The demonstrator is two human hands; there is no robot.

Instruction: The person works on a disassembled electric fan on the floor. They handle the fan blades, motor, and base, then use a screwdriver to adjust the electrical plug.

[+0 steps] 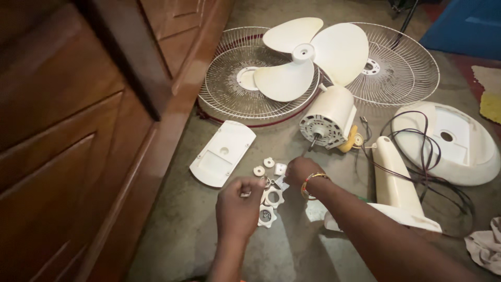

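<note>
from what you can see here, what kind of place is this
Probably a room in a home, used as a makeshift repair spot. A dismantled fan lies on a bare concrete floor beside a panelled wooden cabinet, with a rug at the far edge. No workbench shows.

1. The fan blade (313,55) is cream, and the motor housing (330,115) is cream too.
2. The wire grilles (402,73) are white; one has a dark red rim.
3. The floor (292,245) is grey.
4. The cabinet (68,130) is brown.
5. The cable (422,156) is black.

Floor (177,235) left open — fan motor (327,117) blocks ahead.
</note>
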